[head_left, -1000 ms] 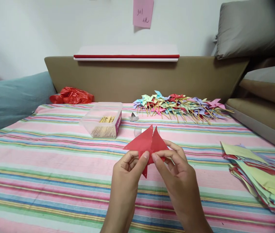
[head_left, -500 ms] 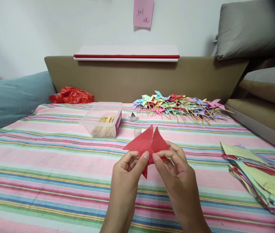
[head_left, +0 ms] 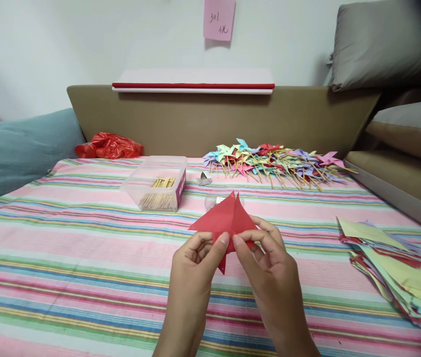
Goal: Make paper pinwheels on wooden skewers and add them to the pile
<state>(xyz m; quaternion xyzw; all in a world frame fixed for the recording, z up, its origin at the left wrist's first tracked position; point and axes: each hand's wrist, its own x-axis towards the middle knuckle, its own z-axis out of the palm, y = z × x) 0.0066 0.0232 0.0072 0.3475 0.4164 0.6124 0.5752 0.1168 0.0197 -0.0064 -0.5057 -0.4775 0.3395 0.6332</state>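
A red paper pinwheel blank (head_left: 221, 218), cut into pointed flaps, is held up between both hands above the striped cloth. My left hand (head_left: 195, 258) pinches its lower left part, the thumb lying on the front near the middle. From the other side my right hand (head_left: 272, 260) grips the paper, thumb close to the left thumb. Two tips point up side by side, one points left and one hangs down below the thumbs. Partly hidden behind the paper is a small clear round container (head_left: 210, 202) with a white label.
A clear plastic box (head_left: 129, 186) of wooden sticks (head_left: 160, 198) stands left of centre, a small silvery object (head_left: 205, 178) beside it. Finished pinwheels (head_left: 270, 163) lie piled at the back. Coloured paper sheets (head_left: 399, 267) are stacked at right; a red plastic bag (head_left: 110, 146) sits back left.
The right upper flap has swung slightly left, closing the gap between the two upper tips. Both hands keep their hold in nearly the same place.
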